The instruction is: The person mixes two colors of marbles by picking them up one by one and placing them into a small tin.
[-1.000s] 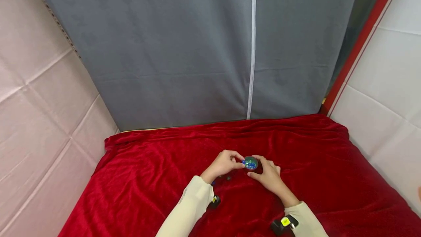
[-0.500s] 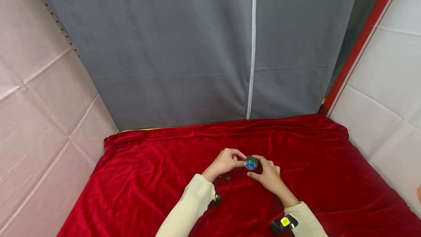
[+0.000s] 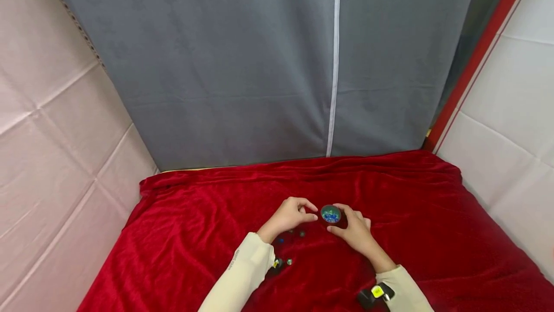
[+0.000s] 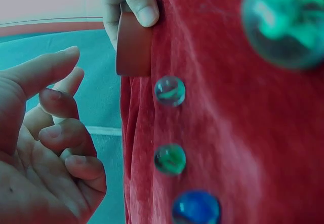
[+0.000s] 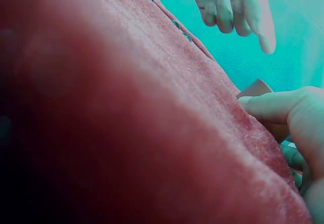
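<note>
Red velvet cloth [image 3: 195, 235] covers the tabletop | small round cup [image 3: 331, 214] of blue and green marbles stands on it mid-cloth, gripped by right hand [image 3: 352, 228] | left hand [image 3: 290, 216] just beside cup, fingers loosely curled, holding nothing | loose marbles [image 4: 170, 158] lie on cloth below left hand

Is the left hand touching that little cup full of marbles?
Apart. In the left wrist view the left hand hangs with fingers loosely curled and empty, a plain gap between them and the cup; only the right hand grips the cup.
</note>
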Available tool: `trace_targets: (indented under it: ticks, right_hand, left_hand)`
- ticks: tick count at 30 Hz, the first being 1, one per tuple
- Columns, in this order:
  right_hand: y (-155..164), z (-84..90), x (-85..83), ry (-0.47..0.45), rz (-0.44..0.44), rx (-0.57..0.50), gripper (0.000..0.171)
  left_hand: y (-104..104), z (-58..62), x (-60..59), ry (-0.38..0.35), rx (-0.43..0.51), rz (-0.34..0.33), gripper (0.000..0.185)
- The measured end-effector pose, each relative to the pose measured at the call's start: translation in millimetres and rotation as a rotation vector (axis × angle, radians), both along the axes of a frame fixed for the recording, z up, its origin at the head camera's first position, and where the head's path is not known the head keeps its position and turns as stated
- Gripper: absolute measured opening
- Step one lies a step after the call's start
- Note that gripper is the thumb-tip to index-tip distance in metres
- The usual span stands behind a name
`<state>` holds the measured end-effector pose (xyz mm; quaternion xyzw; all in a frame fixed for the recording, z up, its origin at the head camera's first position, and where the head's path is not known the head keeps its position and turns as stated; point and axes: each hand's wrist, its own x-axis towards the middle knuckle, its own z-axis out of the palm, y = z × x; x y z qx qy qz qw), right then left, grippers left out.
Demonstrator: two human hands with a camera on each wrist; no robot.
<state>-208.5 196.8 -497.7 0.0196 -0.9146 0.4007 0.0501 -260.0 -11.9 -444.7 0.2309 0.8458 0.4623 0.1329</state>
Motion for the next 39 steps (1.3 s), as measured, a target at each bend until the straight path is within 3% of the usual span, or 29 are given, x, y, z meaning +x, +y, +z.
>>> trace_targets:
  ticks: [18, 39]
  right_hand:
    - [0, -3.5, 1.3, 0.022, 0.006, -0.021, 0.064]
    - [1, -1.5, -1.5, 0.028, 0.015, -0.017, 0.063]
  left_hand:
    - [-50, -1.5, 13.4, -0.005, -0.033, 0.013, 0.020]
    - [-84, -11.6, 28.7, -0.030, -0.063, 0.032, 0.016]
